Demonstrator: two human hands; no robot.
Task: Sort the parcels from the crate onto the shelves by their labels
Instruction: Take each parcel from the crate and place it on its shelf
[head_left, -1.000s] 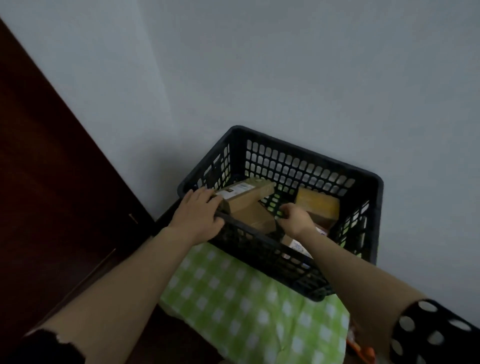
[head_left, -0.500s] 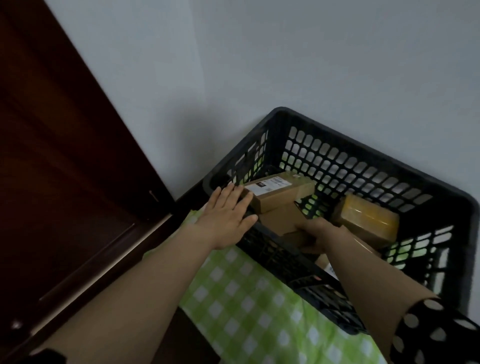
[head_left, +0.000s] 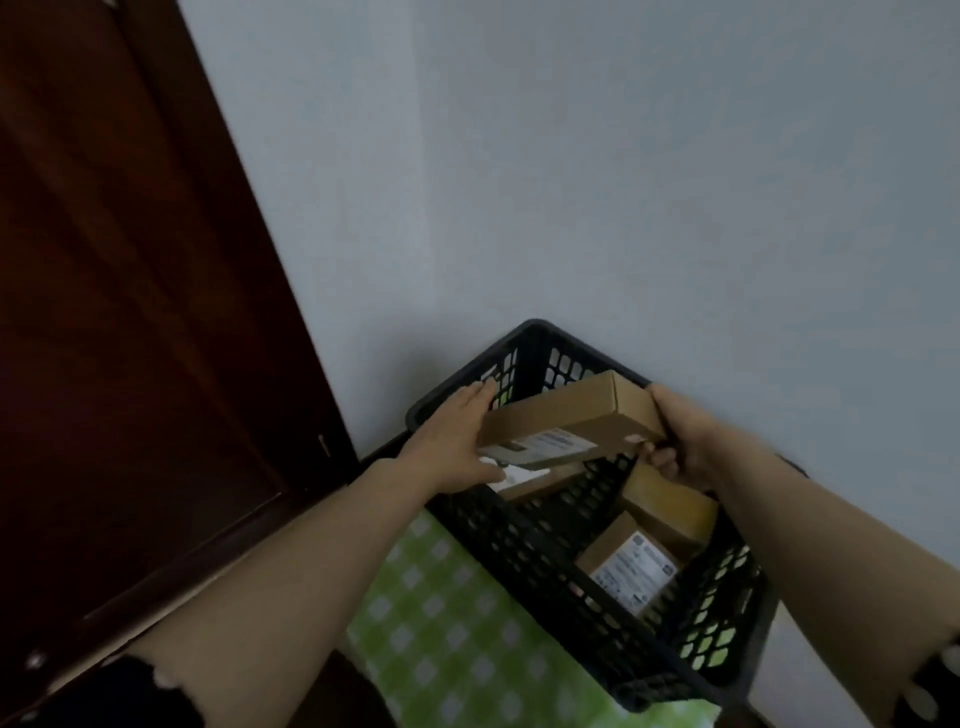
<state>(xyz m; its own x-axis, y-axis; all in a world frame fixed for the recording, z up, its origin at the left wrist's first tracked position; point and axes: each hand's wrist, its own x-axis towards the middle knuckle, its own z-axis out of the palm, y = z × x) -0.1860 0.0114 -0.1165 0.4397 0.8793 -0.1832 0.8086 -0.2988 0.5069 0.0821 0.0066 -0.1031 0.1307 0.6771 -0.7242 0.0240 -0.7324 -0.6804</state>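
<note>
Counting the cardboard parcels gives four. One held parcel (head_left: 566, 415) is above the left end of the crate (head_left: 545, 551), and three lie inside it. Of those, a half-hidden parcel (head_left: 524, 480) with a white label sits under the held one, a plain parcel (head_left: 670, 512) lies to its right, and a labelled parcel (head_left: 628, 566) is furthest right. There is one black lattice crate and there are two hands.

The crate stands on a green-and-white checked cloth (head_left: 441, 623) over the worktop, close to a corner. A dark wooden door (head_left: 130, 338) is at left and a pale grey wall (head_left: 571, 182) is behind.

The left hand (head_left: 452, 447) lies flat against the held parcel's left end, fingers (head_left: 475, 397) straight and thumb spread below. The right hand (head_left: 685, 441) grips the right end, fingers curled round it. Both forearms are bare, and a dark dotted sleeve (head_left: 935, 670) shows at bottom right.
</note>
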